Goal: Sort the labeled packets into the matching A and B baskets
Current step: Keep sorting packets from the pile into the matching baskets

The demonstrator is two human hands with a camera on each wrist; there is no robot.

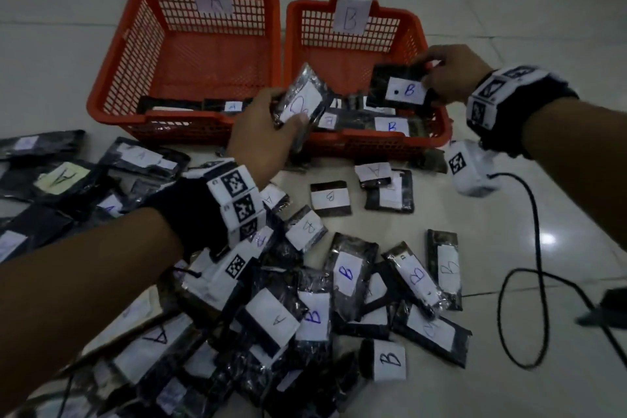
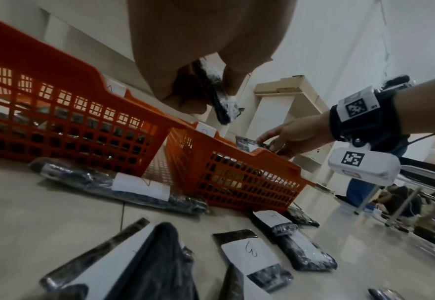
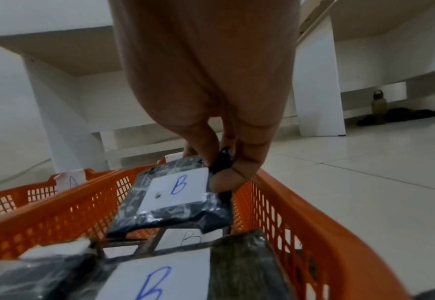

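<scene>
- Both baskets were orange plastic with lattice walls and stood side by side on the glossy pale tiled floor (image 1: 509,27): the A basket (image 1: 115,78) to the left, the B basket (image 1: 417,41) to the right, each with a handwritten paper tag on its far rim.
- The packets were flat, dark and wrapped in crinkly clear film, each with a white paper label bearing a pen-written letter.
- A loose pile of packets (image 1: 349,275) lay on the floor in front of the baskets, overlapping one another, marked A or B; a few already lay in the near end of each basket.
- A black cable (image 1: 536,220) looped across the tiles to the right of the pile.
- My right hand (image 1: 451,73) reached over the B basket with its wrist raised, thumb and fingertips pinching the corner of the B packet (image 1: 400,88), which hung tilted above the packets inside.
- My left hand (image 1: 261,136) hovered over the near rims where the two baskets met, fingers and thumb curled round a second packet (image 1: 302,98) held slanted; its letter looked like a B, though I could not read it surely.
- Both wrists wore black straps with white marker blocks.
</scene>
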